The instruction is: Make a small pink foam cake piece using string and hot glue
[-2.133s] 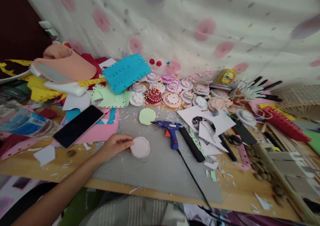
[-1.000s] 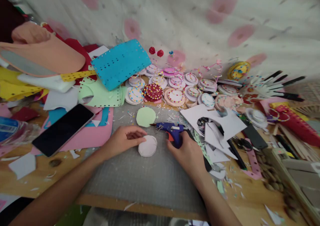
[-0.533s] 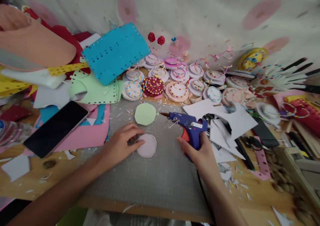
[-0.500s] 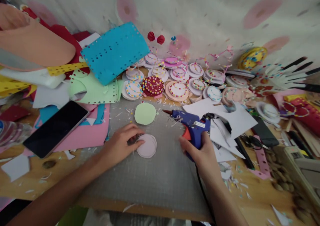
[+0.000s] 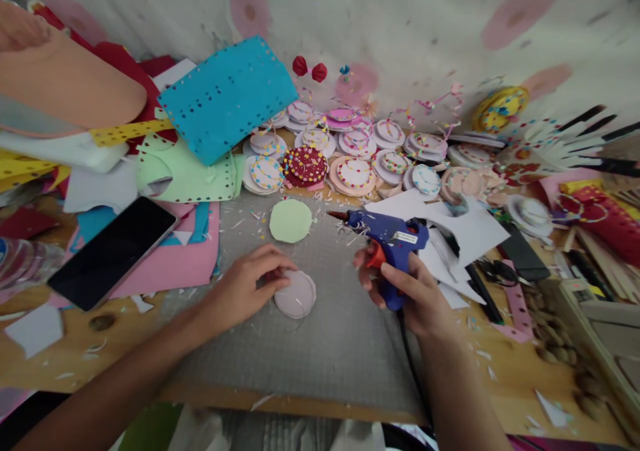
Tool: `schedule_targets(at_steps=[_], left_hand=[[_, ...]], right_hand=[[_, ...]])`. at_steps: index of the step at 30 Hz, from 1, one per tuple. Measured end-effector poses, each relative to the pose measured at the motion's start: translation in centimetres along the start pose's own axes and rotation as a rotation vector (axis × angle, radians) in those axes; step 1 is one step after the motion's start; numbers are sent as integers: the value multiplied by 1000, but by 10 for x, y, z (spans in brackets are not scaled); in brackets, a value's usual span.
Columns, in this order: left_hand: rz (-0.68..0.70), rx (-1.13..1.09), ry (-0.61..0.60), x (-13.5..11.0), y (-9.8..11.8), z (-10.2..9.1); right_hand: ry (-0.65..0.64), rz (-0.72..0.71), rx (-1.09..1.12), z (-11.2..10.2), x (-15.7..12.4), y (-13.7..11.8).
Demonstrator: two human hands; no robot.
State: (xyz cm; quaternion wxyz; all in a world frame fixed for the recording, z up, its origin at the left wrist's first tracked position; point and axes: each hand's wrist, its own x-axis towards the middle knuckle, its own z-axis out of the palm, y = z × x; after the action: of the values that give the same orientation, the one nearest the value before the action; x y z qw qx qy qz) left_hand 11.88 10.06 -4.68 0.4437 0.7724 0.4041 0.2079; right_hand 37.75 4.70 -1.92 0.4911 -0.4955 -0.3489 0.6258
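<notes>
My left hand (image 5: 245,289) rests on the grey mat (image 5: 320,344), its fingertips pressing the left edge of a pale pink foam disc (image 5: 297,294). My right hand (image 5: 415,298) is wrapped round the handle of a blue glue gun (image 5: 390,241) with an orange trigger. The gun is lifted off the mat and its nozzle points left, above and to the right of the disc. A light green foam circle (image 5: 291,220) lies just beyond the disc.
A black phone (image 5: 113,251) lies on pink foam at the left. Perforated blue (image 5: 227,98) and green foam sheets pile up behind it. Several decorated round pieces (image 5: 350,171) line the back. White paper scraps (image 5: 465,228), scissors and tools crowd the right side.
My right hand came in, took hold of the glue gun and lifted it from the mat. My left hand stayed on the pink disc.
</notes>
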Motion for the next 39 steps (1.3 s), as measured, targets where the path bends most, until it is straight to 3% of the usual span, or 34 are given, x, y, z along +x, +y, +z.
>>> schedule_targets(at_steps=[6,10,15,21,30,39], left_hand=[[46,63,-23,0,-4,6],[78,108,-24,0,-9,8],[150,140,-11,0,-11,8],[243,234,21,-5,-8,12],[180,244,81,-10,-1,21],[202,365,-1,-16,0,18]], right_hand=[[-24,43,-94,-14,-2,-9],[-99,118,-279,-16,-3,-4],[-18,167,-409,-16,-5,3],[56,136,-323,-15,-1,5],[66,74,-243,-13,1,3],[93,47,-62,-9,6,5]])
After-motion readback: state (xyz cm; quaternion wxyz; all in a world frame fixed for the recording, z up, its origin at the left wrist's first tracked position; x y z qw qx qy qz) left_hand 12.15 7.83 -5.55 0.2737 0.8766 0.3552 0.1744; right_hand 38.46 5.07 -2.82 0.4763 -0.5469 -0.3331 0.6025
